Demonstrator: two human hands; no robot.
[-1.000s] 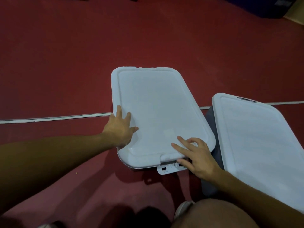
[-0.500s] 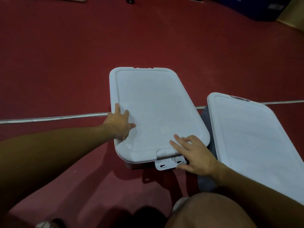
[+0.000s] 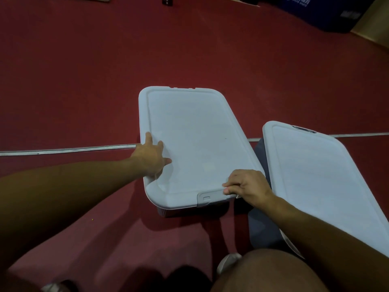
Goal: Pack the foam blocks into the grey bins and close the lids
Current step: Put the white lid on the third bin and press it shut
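1. Nearest me, at six o'clock, I saw a bare knee [image 3: 269, 272] and the toe of a shoe [image 3: 228, 262] on the red floor [image 3: 84, 60].
2. My right hand [image 3: 247, 187] curled over the near right corner of the white lid [image 3: 189, 140], fingers bent round its edge just beside the latch [image 3: 207, 198].
3. My left hand [image 3: 150, 158] lay flat at nine o'clock, fingers spread on the lid's left rim.
4. At three o'clock a second lidded grey bin [image 3: 262, 232] stood close.
5. A pale floor line [image 3: 67, 149] ran behind.
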